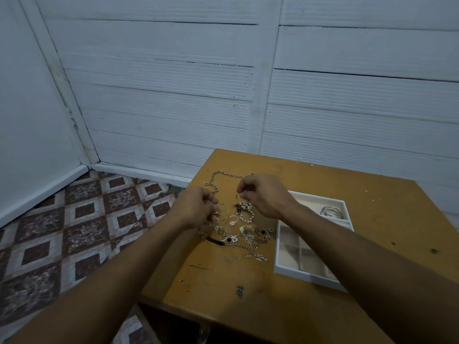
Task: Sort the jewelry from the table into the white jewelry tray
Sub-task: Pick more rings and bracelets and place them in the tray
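- The white tray [280, 265] sits on the right side of the worktop [387, 209], and the right forearm crosses over part of it.
- Its long far compartment holds a bunch of silver bangles [330, 211]. The small square compartments nearer the person show a pale lining.
- A pile of jewelry [244, 235] lies on the worktop just left of the tray, with a pearl bracelet [248, 212] on its far side and a heavy chain [215, 180] looping away beyond it.
- The left hand [198, 207] hangs over the left edge of the pile, fingers curled and pinching a thin hoop [223, 216].
- The right hand [263, 194] is raised above the pearl bracelet, fingertips pinching a small curved piece [239, 195]; what kind of piece it is cannot be made out.
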A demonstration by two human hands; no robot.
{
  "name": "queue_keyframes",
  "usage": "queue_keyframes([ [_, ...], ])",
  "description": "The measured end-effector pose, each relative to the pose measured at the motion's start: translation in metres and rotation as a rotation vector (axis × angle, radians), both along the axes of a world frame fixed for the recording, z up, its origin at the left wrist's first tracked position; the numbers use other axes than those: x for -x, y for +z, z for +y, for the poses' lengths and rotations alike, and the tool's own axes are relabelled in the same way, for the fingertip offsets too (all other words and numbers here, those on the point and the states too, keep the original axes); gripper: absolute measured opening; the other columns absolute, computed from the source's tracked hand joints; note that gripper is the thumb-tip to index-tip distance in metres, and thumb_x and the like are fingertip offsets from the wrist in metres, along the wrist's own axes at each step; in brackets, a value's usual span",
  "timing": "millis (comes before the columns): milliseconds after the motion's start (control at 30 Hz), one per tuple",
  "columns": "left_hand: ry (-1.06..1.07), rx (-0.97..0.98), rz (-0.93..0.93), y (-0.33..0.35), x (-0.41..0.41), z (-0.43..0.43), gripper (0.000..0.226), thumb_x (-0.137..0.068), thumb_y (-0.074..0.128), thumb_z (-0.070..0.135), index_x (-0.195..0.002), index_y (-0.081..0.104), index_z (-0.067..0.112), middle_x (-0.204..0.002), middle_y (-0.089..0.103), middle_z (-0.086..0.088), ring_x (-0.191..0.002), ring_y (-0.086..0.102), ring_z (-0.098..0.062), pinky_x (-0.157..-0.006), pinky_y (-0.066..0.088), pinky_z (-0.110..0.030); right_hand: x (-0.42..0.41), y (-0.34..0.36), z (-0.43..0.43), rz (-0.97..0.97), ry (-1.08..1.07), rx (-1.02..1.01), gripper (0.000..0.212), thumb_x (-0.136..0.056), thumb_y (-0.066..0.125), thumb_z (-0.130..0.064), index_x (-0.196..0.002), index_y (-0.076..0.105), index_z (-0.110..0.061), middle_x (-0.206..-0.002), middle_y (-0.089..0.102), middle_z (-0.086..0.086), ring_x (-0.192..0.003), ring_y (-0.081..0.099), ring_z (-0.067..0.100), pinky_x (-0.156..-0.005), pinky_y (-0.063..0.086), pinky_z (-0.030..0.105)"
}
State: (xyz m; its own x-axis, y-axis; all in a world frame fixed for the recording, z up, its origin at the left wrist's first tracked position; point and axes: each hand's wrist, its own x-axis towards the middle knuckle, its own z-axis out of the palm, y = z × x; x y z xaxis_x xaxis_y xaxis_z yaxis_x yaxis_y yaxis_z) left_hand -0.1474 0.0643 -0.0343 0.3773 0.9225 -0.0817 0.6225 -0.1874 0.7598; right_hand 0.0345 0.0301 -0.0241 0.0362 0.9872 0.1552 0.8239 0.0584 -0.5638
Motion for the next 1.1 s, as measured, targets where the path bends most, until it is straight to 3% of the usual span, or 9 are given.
queue_keyframes([
  [100, -0.012, -0.049, 0.022, 0.002, -0.011, -0.004, 0.007, -0.094, 0.058, 0.010, -0.097, 0.064, 0.011, -0.072, 0.069, -0.005, -0.061, 0.067, -0.010, -0.065, 0.059, -0.030, -0.013, 0.008, -0.012, -0.015, -0.001, -0.020, 0.010, -0.089, 0.066, -0.016, -0.096, 0.072, -0.017, -0.087, 0.064, -0.004, -0.084, 0.059, 0.012, -0.074, 0.040, 0.022],
  [267, -0.044, -0.079, -0.033, 0.010, -0.038, -0.014, 0.004, -0.095, 0.058, 0.010, -0.094, 0.062, 0.011, -0.072, 0.068, -0.007, -0.063, 0.067, -0.012, -0.060, 0.057, -0.027, -0.040, 0.017, -0.035, -0.061, -0.048, -0.048, 0.011, -0.088, 0.065, -0.015, -0.097, 0.071, -0.016, -0.081, 0.062, -0.004, -0.079, 0.057, 0.013, -0.069, 0.039, 0.025],
  [400, -0.075, -0.073, -0.059, 0.010, -0.066, -0.021, 0.007, -0.094, 0.058, 0.007, -0.093, 0.062, 0.013, -0.073, 0.068, -0.008, -0.066, 0.069, -0.016, -0.070, 0.060, -0.038, -0.065, 0.017, -0.054, -0.060, -0.100, -0.058, 0.013, -0.090, 0.063, -0.012, -0.099, 0.072, -0.014, -0.082, 0.066, -0.002, -0.079, 0.061, 0.013, -0.073, 0.047, 0.026],
  [567, -0.123, -0.067, -0.060, 0.011, -0.102, -0.028, 0.011, -0.093, 0.055, 0.002, -0.097, 0.062, 0.010, -0.076, 0.066, -0.008, -0.059, 0.063, -0.011, -0.054, 0.055, -0.022, -0.097, 0.018, -0.073, -0.089, -0.180, -0.041, 0.013, -0.092, 0.061, -0.012, -0.099, 0.071, -0.014, -0.081, 0.064, -0.004, -0.080, 0.063, 0.014, -0.071, 0.046, 0.025],
  [633, -0.143, -0.102, -0.051, 0.012, -0.118, -0.028, 0.013, -0.092, 0.055, 0.002, -0.092, 0.062, 0.013, -0.073, 0.067, -0.006, -0.059, 0.065, -0.009, -0.058, 0.055, -0.025, -0.109, 0.019, -0.080, -0.108, -0.215, -0.046, 0.013, -0.093, 0.059, -0.013, -0.099, 0.071, -0.014, -0.080, 0.064, -0.004, -0.077, 0.061, 0.013, -0.066, 0.043, 0.022],
  [733, -0.200, -0.183, 0.006, 0.012, -0.147, -0.029, 0.015, -0.091, 0.055, 0.006, -0.087, 0.062, 0.019, -0.071, 0.070, -0.002, -0.055, 0.065, -0.005, -0.056, 0.050, -0.018, -0.131, 0.017, -0.092, -0.124, -0.271, -0.053, 0.015, -0.093, 0.057, -0.012, -0.102, 0.070, -0.012, -0.084, 0.067, -0.001, -0.076, 0.062, 0.013, -0.065, 0.042, 0.021],
  [867, -0.262, -0.215, 0.057, 0.010, -0.186, -0.028, 0.015, -0.088, 0.060, 0.006, -0.088, 0.063, 0.021, -0.080, 0.071, -0.003, -0.068, 0.070, -0.010, -0.064, 0.055, -0.026, -0.162, 0.013, -0.107, -0.139, -0.344, -0.052, 0.016, -0.093, 0.056, -0.012, -0.101, 0.070, -0.012, -0.086, 0.068, 0.000, -0.078, 0.064, 0.014, -0.066, 0.043, 0.022],
  [1000, -0.318, -0.236, 0.092, 0.006, -0.221, -0.030, 0.016, -0.088, 0.058, 0.002, -0.095, 0.066, 0.014, -0.090, 0.068, -0.005, -0.084, 0.067, -0.019, -0.064, 0.049, -0.025, -0.186, 0.008, -0.117, -0.132, -0.393, -0.038, 0.016, -0.093, 0.057, -0.014, -0.102, 0.070, -0.012, -0.085, 0.068, -0.001, -0.078, 0.065, 0.015, -0.067, 0.046, 0.024],
  [1100, -0.341, -0.289, 0.135, 0.001, -0.239, -0.030, 0.013, -0.089, 0.058, 0.006, -0.095, 0.067, 0.013, -0.096, 0.068, -0.004, -0.084, 0.061, -0.017, -0.062, 0.041, -0.022, -0.198, 0.002, -0.121, -0.121, -0.409, -0.030, 0.016, -0.094, 0.057, -0.014, -0.104, 0.070, -0.012, -0.088, 0.069, 0.002, -0.079, 0.064, 0.015, -0.068, 0.047, 0.025],
])
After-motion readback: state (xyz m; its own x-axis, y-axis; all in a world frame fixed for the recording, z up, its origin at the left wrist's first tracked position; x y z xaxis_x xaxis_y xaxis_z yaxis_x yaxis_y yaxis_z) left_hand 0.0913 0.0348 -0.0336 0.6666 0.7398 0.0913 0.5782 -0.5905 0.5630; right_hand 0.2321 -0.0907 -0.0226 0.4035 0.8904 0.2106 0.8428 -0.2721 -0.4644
